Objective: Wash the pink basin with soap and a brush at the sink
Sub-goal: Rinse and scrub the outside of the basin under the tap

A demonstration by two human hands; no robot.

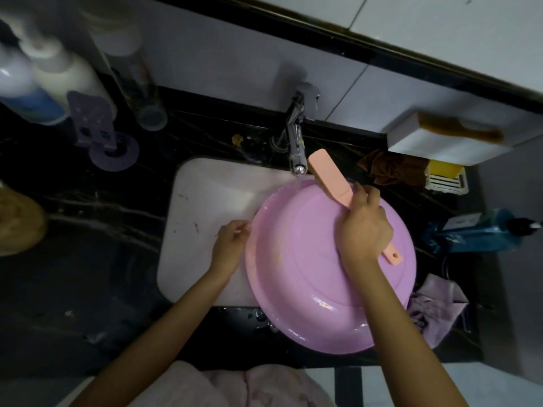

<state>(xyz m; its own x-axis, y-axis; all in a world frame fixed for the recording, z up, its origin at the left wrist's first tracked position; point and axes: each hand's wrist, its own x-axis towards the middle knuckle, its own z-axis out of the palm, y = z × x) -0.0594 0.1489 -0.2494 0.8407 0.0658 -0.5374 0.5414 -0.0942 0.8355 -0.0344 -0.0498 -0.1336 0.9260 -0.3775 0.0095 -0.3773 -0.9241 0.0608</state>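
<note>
pink basin [308, 274] rim seemingly between left fingers [235, 230].

A black marbled countertop [97, 289] carries a white sink [205, 207] set into it. The pink basin [308, 283] rests tilted across the sink's right side, its lower rim overhanging the counter's front edge. At the back left stand 2 blurred white bottles [61, 80], a clear tumbler [138, 83] and a purple holder [102, 133]. A chrome faucet [295, 136] rises behind the sink. To the right lie a brown cloth [390, 168], a white soap dish [445, 177], a blue bottle [476, 233] on its side, and a lilac cloth [437, 309].
</note>
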